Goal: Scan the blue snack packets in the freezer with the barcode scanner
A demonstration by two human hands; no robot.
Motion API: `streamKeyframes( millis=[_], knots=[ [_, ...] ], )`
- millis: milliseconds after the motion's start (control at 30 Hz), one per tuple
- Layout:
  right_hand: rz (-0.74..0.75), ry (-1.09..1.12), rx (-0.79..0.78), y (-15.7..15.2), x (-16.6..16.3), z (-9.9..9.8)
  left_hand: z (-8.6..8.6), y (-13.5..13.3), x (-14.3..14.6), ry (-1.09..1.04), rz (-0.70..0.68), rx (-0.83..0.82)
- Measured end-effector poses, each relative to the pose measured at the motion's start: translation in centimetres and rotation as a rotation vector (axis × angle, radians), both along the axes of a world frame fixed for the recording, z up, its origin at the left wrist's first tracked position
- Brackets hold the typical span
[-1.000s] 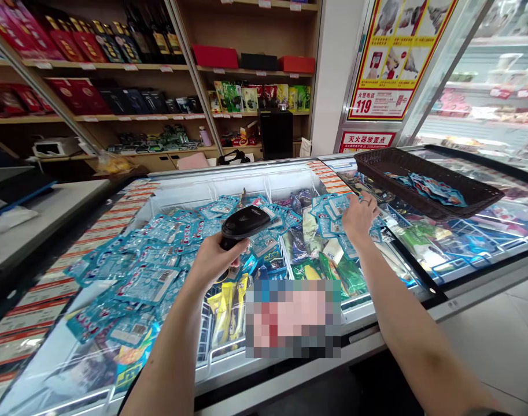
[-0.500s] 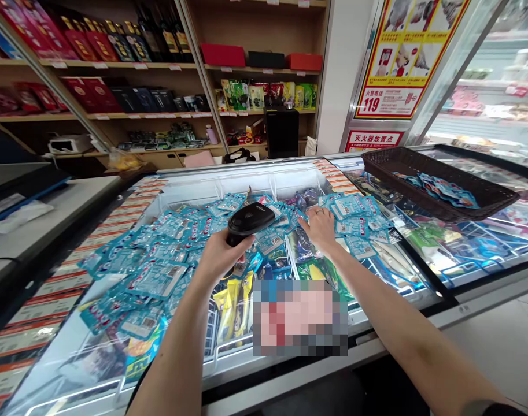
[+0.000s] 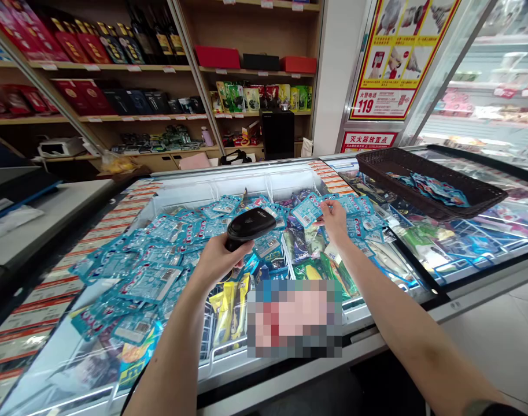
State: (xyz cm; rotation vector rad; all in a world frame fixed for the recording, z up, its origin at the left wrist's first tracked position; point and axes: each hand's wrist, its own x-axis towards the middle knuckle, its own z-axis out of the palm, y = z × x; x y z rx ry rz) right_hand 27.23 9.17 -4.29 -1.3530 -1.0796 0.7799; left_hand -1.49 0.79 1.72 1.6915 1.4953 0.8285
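Note:
My left hand [image 3: 218,257] is wrapped round the handle of a black barcode scanner [image 3: 251,224], its head pointing right and away from me. In my right hand [image 3: 334,219], a blue snack packet [image 3: 307,210] is pinched at its right edge, with a white barcode label facing up. Many more blue packets [image 3: 153,282] lie spread over the glass top left of the scanner. A smaller group of them [image 3: 359,207] rests behind and right of my right hand.
Under the glass, the freezer holds yellow packs [image 3: 231,306] and green packs [image 3: 309,270] in wire baskets. A brown woven basket [image 3: 476,211] with several blue packets stands at the right. Price labels [image 3: 42,320] line the left edge. A grey counter [image 3: 84,199] adjoins the left side.
My right hand has closed on a blue packet and lifted it from the pile, turning it toward the scanner. My left hand keeps hold of the scanner, nearly still.

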Motion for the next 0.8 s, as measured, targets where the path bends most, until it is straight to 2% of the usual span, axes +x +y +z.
streamKeyframes(
  millis=[267,800],
  knots=[
    [0.077,0.121,0.061,0.2,-0.5,-0.3,1.2,-0.7,1.0,0.015,-0.159,-0.027],
    [0.105,0.168,0.106,0.2,-0.8,-0.5,0.8,-0.6,1.3,0.080,-0.203,-0.046]
  ],
)
